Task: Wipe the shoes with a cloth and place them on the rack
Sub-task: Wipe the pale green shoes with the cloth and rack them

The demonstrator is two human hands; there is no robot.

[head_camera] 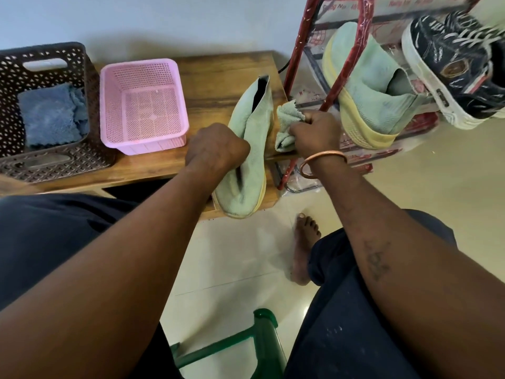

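Left hand (217, 149): forearm reaching forward, fingers curled round upper of mint-green knit slip-on shoe (247, 149). Shoe lies on right end of brown wooden table (213, 75), toe toward person, overhanging edge.

Right hand (317, 135): copper bangle (322, 162) at wrist, fingers bunched round crumpled pale-green cloth (285, 127), just beside shoe's right side.

Red metal rack in clear plastic wrap (297, 50) holds matching mint-green shoe (369, 102) and dark navy lace-up sneaker (459, 64).

Writing: red print on wrap, blurred, unreadable. Round emblem on sneaker, illegible.

Table (218, 75): brown basket (54, 166), pink basket (153, 143), shoe (254, 127)
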